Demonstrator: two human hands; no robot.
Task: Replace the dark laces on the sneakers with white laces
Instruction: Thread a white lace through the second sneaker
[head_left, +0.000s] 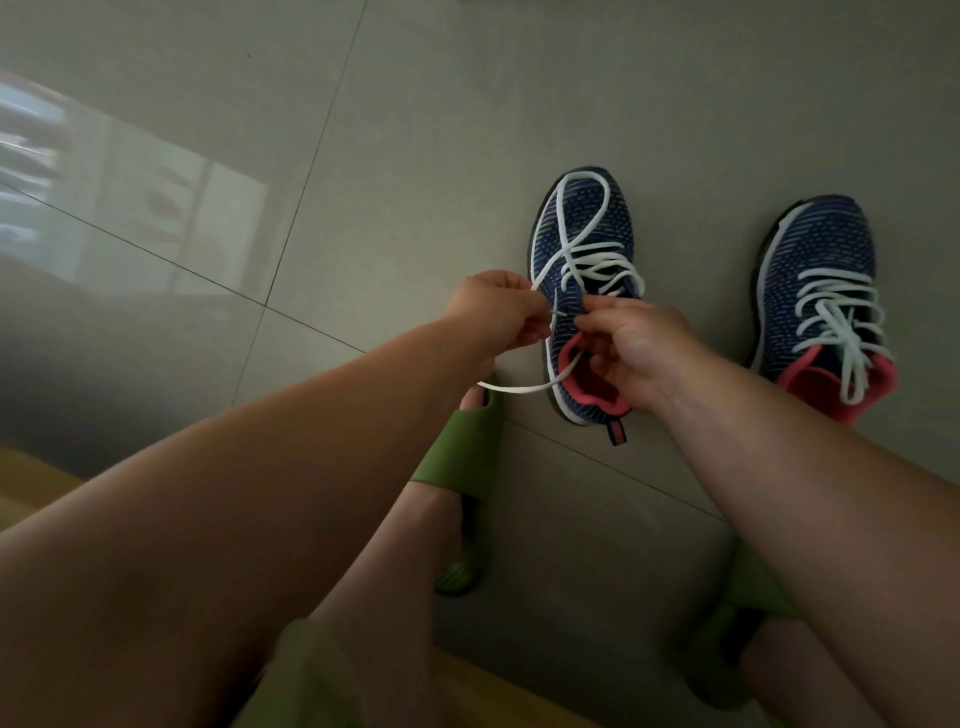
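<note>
Left hand pinches white lace tip; right hand grips left sneaker eyelet edge, probably. Steady flap, feed tip straight, pull slack evenly.

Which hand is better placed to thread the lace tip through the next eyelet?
Probably the left hand: it pinches the lace near its tip, beside the eyelets. The right hand holds the sneaker.

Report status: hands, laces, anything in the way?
Left hand pinching white lace; right hand gripping near sneaker at the eyelets. Far sneaker already white-laced. Nothing blocking.
</note>
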